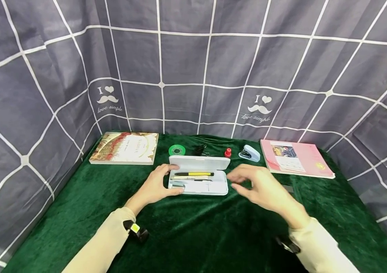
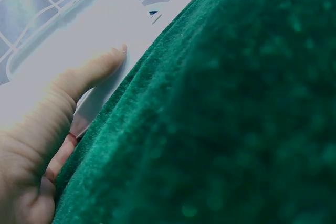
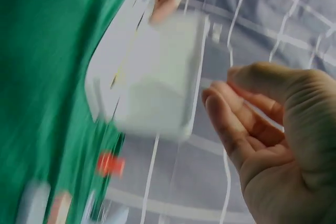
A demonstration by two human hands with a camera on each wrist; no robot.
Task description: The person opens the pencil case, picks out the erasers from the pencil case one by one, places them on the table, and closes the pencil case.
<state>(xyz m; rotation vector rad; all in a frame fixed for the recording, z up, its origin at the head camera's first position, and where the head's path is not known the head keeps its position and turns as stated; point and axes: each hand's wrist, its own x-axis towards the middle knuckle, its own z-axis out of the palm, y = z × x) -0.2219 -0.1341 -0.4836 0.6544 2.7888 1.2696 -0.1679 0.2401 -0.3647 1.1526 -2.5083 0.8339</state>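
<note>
Steadying the open pencil case (image 1: pixel 198 182) with the left hand (image 1: pixel 155 185), the right hand (image 1: pixel 258 185) is hovering loose and empty nearby; closing the lid likely needs it.

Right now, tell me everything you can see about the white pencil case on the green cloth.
The case is a white, rounded rectangular box that looks like plastic, lying open on the green cloth with its lid tipped back. In the tray lie a yellow and black pen and a couple of other thin pens or pencils. The left hand holds its left end, thumb along the front. The right hand hovers just off its right end, apart from it.
</note>
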